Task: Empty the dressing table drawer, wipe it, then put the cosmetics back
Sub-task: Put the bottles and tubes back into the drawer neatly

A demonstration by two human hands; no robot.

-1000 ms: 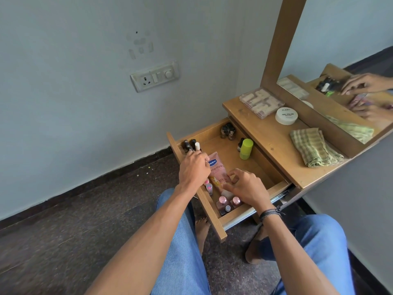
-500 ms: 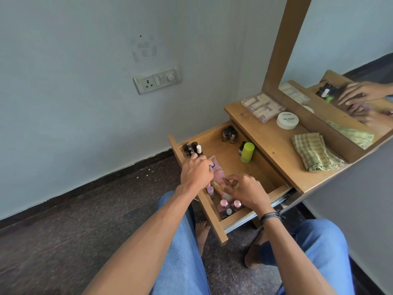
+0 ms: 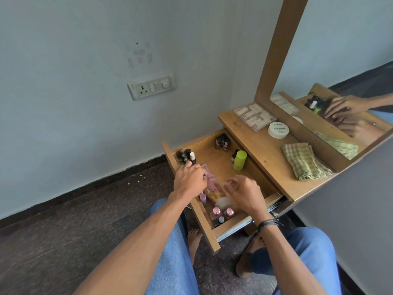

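Nearest the camera are both knees in blue jeans, bare feet on the dark floor beneath. The right hand [image 3: 244,194], a dark cord band [image 3: 268,223] at its wrist, hovers over the middle of the open drawer [image 3: 209,233]. Its fingers are loosely curled and I see nothing held in them (some motion blur there).

The left hand [image 3: 189,179] sits lower, at the drawer's front-left side. Its fingertips reach a cluster of dark nail polish bottles [image 3: 184,156], one with a white cap. I cannot tell whether it grasps anything.

Drawer contents, logged from the near corner:
- Two pink-capped bottles [image 3: 217,211] stand upright.
- A small bottle with a pink and blue top [image 3: 203,198] stands against the front panel.
- A pink sachet [image 3: 212,186] lies flat between the two hands.
- A lime-green bottle [image 3: 240,160] stands further back, with a small dark bottle [image 3: 234,156] just beside it.
- More dark bottles [image 3: 222,142] stand in the far corner.

On the tabletop [image 3: 261,154] I note a folded green checked cloth [image 3: 304,162], a white tub marked NAIL POLISH [image 3: 278,130] and a clear box of pale pieces [image 3: 255,116]. Behind them stands the wood-framed mirror [image 3: 340,60], which reflects both hands. A switch plate [image 3: 152,87] is on the wall to the left.
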